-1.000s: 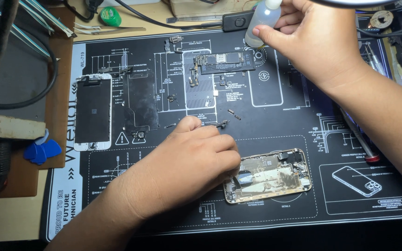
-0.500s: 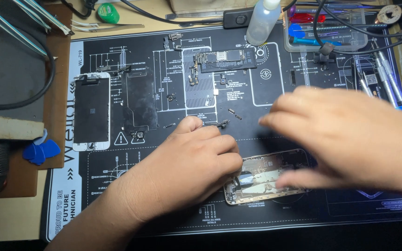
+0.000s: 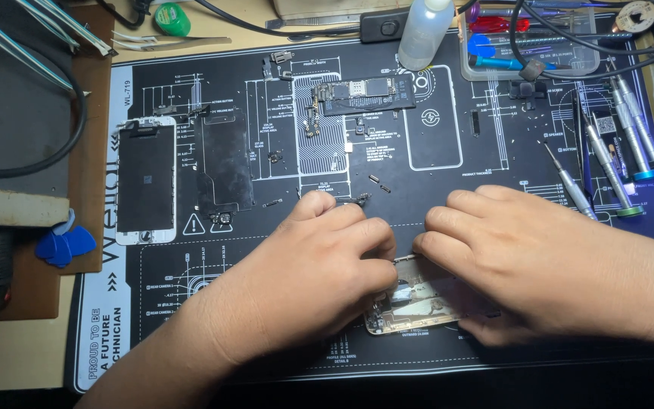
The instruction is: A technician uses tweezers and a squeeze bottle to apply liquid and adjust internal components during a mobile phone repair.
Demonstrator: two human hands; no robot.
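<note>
An opened phone housing (image 3: 418, 301) with a metal frame lies on the black repair mat (image 3: 448, 136) near its front edge. My left hand (image 3: 319, 265) rests on the housing's left end with fingers curled over it. My right hand (image 3: 527, 257) covers the right end, its fingers bent down at the top edge and the thumb under the lower edge. Most of the housing is hidden beneath both hands. Whether either hand holds a small part cannot be seen.
On the mat lie a phone screen (image 3: 145, 182), a dark back plate (image 3: 225, 163), a logic board (image 3: 369, 92), small screws and brackets. A squeeze bottle (image 3: 424, 32) stands at the back. Screwdrivers (image 3: 607, 163) lie right, a clear tray (image 3: 527, 45) back right, blue picks (image 3: 62, 244) left.
My right hand let go of the squeeze bottle at the back, came down across the mat and settled on the right end of the phone housing. The left hand stayed on the housing.
</note>
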